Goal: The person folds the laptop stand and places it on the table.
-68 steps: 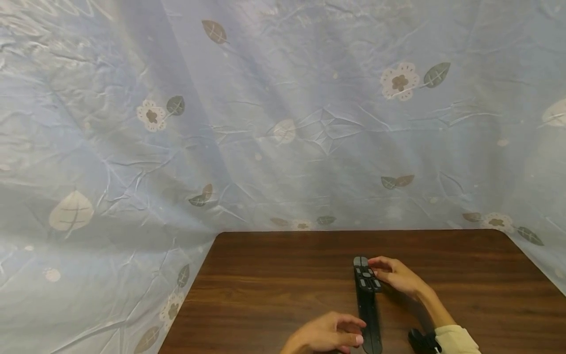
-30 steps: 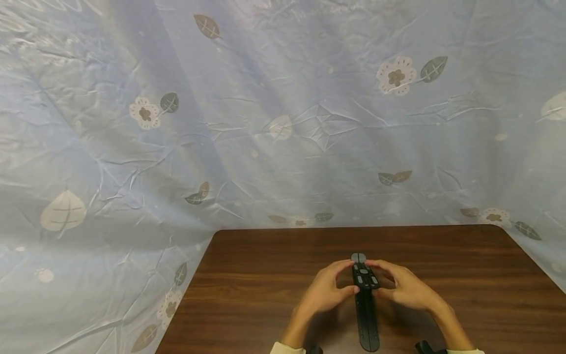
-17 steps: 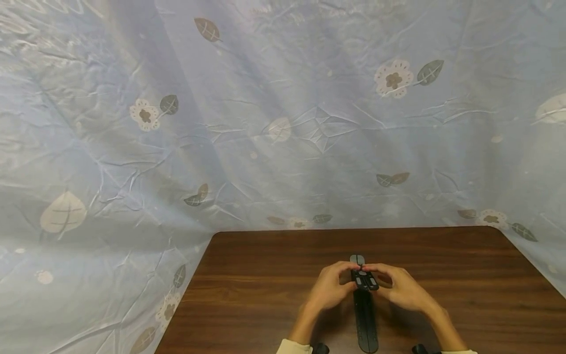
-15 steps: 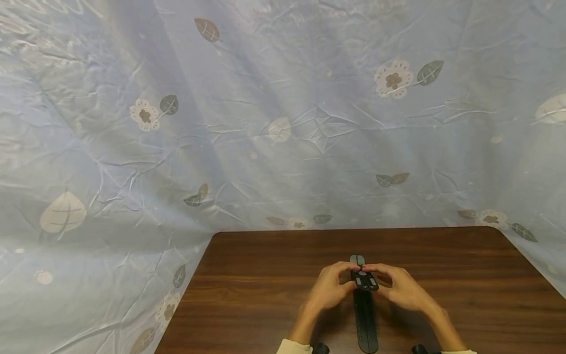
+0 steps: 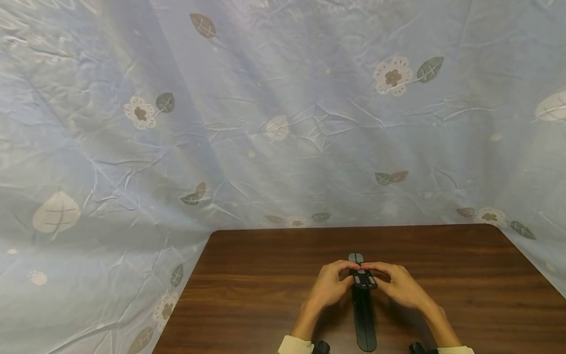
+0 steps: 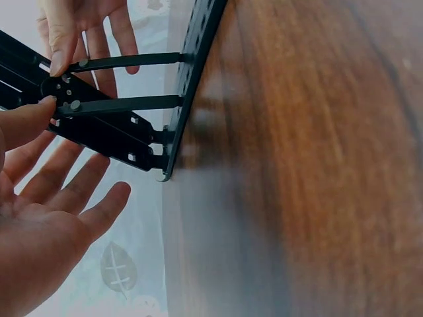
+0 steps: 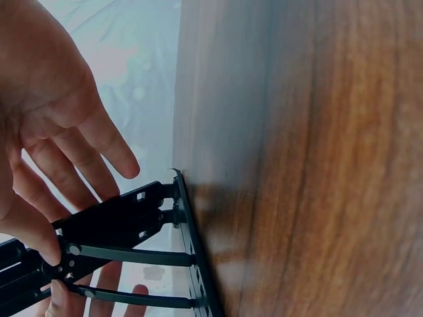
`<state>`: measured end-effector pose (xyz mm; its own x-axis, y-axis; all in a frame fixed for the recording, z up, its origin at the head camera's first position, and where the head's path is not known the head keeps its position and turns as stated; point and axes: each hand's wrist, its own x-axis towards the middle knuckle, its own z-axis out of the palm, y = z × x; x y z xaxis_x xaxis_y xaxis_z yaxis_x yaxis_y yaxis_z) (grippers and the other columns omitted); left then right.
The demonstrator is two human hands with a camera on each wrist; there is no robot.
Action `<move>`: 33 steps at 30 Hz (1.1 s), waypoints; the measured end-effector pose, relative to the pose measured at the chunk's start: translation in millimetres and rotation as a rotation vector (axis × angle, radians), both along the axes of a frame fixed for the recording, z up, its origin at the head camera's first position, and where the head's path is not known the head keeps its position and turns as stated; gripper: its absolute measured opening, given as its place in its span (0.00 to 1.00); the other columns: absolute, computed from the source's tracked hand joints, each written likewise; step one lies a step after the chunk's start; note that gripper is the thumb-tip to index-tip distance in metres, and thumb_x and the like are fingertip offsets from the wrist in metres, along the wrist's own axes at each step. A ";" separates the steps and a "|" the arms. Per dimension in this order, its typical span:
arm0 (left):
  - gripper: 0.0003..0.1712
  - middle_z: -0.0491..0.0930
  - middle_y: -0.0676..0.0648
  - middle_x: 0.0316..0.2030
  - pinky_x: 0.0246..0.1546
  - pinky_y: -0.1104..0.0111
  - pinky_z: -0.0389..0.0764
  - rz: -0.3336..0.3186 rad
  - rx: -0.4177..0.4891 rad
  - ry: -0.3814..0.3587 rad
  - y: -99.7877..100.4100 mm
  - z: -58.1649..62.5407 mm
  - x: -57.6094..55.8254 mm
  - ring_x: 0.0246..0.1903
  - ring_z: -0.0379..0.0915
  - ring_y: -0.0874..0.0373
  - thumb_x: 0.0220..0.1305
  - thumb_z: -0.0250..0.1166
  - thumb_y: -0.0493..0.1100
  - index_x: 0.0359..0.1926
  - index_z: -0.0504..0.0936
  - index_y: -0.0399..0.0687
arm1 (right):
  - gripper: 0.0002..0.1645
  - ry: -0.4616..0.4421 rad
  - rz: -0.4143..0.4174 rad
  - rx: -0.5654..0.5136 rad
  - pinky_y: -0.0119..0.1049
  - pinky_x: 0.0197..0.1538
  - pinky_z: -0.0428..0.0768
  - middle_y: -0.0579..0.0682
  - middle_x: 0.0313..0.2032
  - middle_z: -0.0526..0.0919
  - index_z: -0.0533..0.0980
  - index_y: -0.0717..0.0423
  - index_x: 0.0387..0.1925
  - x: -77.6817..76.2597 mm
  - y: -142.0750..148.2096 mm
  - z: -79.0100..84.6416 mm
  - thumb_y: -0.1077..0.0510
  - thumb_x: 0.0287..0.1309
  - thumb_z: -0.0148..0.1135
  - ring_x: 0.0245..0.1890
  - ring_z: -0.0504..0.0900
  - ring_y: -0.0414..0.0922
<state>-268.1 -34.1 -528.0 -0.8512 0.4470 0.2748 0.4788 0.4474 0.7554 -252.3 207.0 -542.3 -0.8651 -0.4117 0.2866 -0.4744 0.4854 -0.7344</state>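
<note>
A black metal folding laptop stand [image 5: 364, 319] stands on the table, its long narrow base flat on the wood. Two thin struts [image 6: 132, 104] join that base to a slanted upper plate [image 7: 122, 224] bearing grey pads. From the left side my left hand [image 5: 328, 285] pinches the upper plate between thumb and fingers. My right hand [image 5: 401, 287] does the same from the right side, and the index fingertips of both nearly meet over the plate. In the left wrist view the thumbs press beside the strut pivots, while the other fingers spread behind the plate.
The brown wood-grain table [image 5: 247, 295] has rounded far corners. Behind and to its left hangs a pale blue sheet [image 5: 265, 172] with leaf and flower prints. Black wrist straps [image 5: 322, 347] show below both hands at the cuffs.
My left hand has moved from the near end of the base up to the upper plate. Both hands' index fingers have since closed in over its middle. The stand has hardly shifted.
</note>
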 end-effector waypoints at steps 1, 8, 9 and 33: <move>0.15 0.88 0.47 0.59 0.64 0.58 0.85 0.000 0.002 -0.004 0.2 -0.3 0.0 0.64 0.83 0.50 0.73 0.69 0.36 0.57 0.90 0.51 | 0.23 0.000 0.002 -0.002 0.59 0.67 0.81 0.58 0.66 0.84 0.80 0.53 0.68 -0.1 -0.2 -0.3 0.54 0.77 0.64 0.67 0.82 0.64; 0.17 0.87 0.46 0.61 0.65 0.56 0.86 -0.008 0.002 -0.019 0.6 -2.7 -1.0 0.65 0.82 0.49 0.74 0.67 0.34 0.59 0.88 0.50 | 0.24 -0.010 0.019 -0.013 0.55 0.67 0.82 0.64 0.68 0.81 0.78 0.60 0.69 -2.0 -3.3 -3.2 0.62 0.76 0.64 0.67 0.81 0.66; 0.17 0.87 0.46 0.61 0.65 0.56 0.85 -0.008 0.000 -0.023 0.9 -3.1 -1.4 0.65 0.82 0.49 0.74 0.67 0.34 0.59 0.88 0.51 | 0.24 -0.007 0.018 -0.013 0.55 0.67 0.83 0.64 0.68 0.81 0.78 0.61 0.69 -2.2 -3.8 -3.5 0.64 0.75 0.63 0.67 0.81 0.66; 0.14 0.89 0.49 0.59 0.67 0.58 0.83 0.011 -0.023 -0.018 1.7 -0.8 -6.8 0.63 0.83 0.51 0.76 0.67 0.38 0.57 0.89 0.55 | 0.26 -0.003 -0.112 0.079 0.34 0.39 0.81 0.60 0.62 0.87 0.82 0.52 0.65 -4.7 -8.4 4.1 0.69 0.70 0.62 0.28 0.75 0.30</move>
<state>-274.9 -32.4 -528.8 -0.8609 0.4438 0.2488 0.4600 0.4698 0.7534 -257.0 198.6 -538.2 -0.9075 -0.3342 0.2546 -0.4123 0.5916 -0.6928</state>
